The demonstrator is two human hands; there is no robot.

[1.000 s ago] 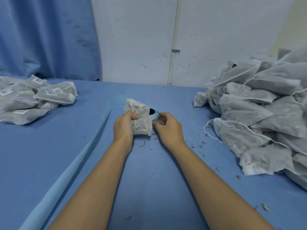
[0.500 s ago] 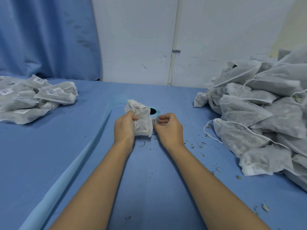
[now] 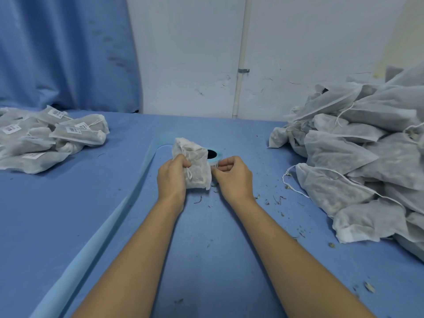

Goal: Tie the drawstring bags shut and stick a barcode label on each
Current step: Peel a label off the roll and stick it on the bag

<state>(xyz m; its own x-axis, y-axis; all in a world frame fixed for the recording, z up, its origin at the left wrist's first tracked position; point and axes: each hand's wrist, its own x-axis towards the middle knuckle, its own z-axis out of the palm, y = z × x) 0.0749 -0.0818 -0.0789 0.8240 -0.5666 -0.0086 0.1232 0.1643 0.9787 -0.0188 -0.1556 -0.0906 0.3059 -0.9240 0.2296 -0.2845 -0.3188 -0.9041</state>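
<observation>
Looking down along both bare forearms, we see a small white drawstring bag point(image 3: 198, 167) held upright above the middle of the blue desk point(image 3: 68, 214). Its thin fabric shows a dark, lumpy filling that we cannot identify.

Left hand point(image 3: 172, 177): fingers curled round the bag's left side, the grip closed on it, with a loop of white drawstring point(image 3: 189, 174) lying beside the fingers.

Right hand point(image 3: 232, 177): just right of the bag, back upward, fingers curled, fingertips at the near edge of the label roll point(image 3: 214, 157). A scrap of white printed label point(image 3: 214, 166) shows there, but we cannot tell whether this grip pinches it.

The roll lies flat just behind the bag, which hides its left part. At far left lies a heap of labelled bags point(image 3: 52, 138), filled, several showing white barcode stickers, cut off by the left edge. At right rises a taller pile of unlabelled bags point(image 3: 367, 161), filled, some with loose strings, cut off by the right edge. A pale blue backing strip point(image 3: 91, 246) runs from the roll toward the near left. Dry leaf crumbs point(image 3: 275, 200) dot the desk near the right pile.
</observation>
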